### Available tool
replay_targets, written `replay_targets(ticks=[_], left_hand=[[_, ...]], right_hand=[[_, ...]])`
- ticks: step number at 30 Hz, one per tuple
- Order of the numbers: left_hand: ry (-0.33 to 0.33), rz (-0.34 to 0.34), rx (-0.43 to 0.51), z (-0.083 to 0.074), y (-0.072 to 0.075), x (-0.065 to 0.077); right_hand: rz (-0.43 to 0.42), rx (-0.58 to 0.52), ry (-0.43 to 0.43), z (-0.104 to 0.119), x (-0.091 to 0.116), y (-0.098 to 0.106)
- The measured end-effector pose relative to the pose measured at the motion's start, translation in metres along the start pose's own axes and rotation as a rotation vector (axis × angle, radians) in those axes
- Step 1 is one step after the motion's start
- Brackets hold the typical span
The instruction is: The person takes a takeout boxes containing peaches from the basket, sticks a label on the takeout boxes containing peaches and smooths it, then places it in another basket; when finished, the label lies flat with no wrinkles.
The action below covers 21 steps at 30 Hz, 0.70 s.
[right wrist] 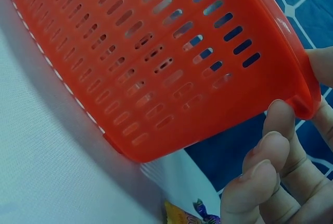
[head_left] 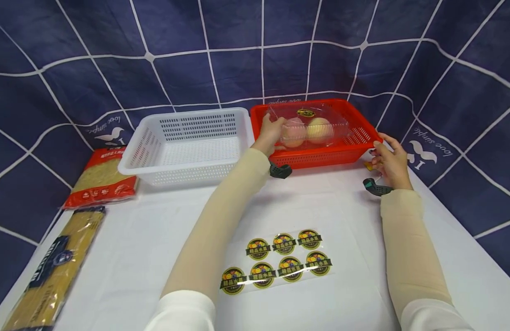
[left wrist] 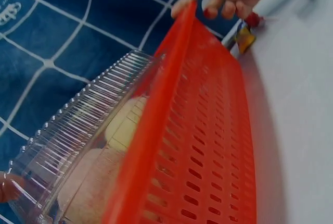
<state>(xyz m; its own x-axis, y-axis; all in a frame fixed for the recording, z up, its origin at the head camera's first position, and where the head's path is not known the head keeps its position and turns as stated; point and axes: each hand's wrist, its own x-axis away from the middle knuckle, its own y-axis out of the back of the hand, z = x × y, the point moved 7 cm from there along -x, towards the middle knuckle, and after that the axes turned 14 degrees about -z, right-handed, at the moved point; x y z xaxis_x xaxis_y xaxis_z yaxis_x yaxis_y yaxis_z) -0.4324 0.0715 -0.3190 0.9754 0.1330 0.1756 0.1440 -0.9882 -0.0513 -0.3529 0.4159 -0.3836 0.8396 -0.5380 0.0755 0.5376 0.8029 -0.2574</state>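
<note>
A clear plastic clamshell box (head_left: 337,123) with a pinkish fruit (head_left: 294,131) and a pale yellow fruit (head_left: 320,129) sits within the red basket (head_left: 321,156). A round black-and-gold label is stuck on its lid. My left hand (head_left: 271,133) grips the box's left end; in the left wrist view only a fingertip (left wrist: 8,188) shows against the ribbed plastic. At the basket's right front corner, my right hand (head_left: 390,161) pinches the rim, its curled fingers (right wrist: 270,151) under the lip in the right wrist view.
Left of the red basket stands a white basket (head_left: 189,172). A red food packet (head_left: 102,177) and a long noodle-like packet (head_left: 56,271) lie at the far left. In front, a clear sheet holds several round labels (head_left: 290,268). Small wrapped candies (left wrist: 244,39) lie beyond the basket's right end.
</note>
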Motion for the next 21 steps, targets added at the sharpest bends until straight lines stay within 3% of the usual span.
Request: replay_targets(ticks=[6, 12, 17, 21], left_hand=[[-0.032, -0.065, -0.103, 0.007, -0.007, -0.011], [-0.035, -0.09, -0.192, 0.006, -0.005, -0.015], [0.033, -0.006, -0.174, 0.009, -0.007, -0.018], [0.08, 0.104, -0.228, 0.008, -0.006, -0.018]], right_hand=[[-0.005, 0.019, -0.004, -0.001, 0.0, 0.0], [-0.014, 0.045, 0.01, 0.001, 0.0, -0.001], [-0.012, 0.044, 0.009, 0.003, 0.001, -0.002], [-0.013, 0.041, -0.012, 0.003, 0.004, -0.001]])
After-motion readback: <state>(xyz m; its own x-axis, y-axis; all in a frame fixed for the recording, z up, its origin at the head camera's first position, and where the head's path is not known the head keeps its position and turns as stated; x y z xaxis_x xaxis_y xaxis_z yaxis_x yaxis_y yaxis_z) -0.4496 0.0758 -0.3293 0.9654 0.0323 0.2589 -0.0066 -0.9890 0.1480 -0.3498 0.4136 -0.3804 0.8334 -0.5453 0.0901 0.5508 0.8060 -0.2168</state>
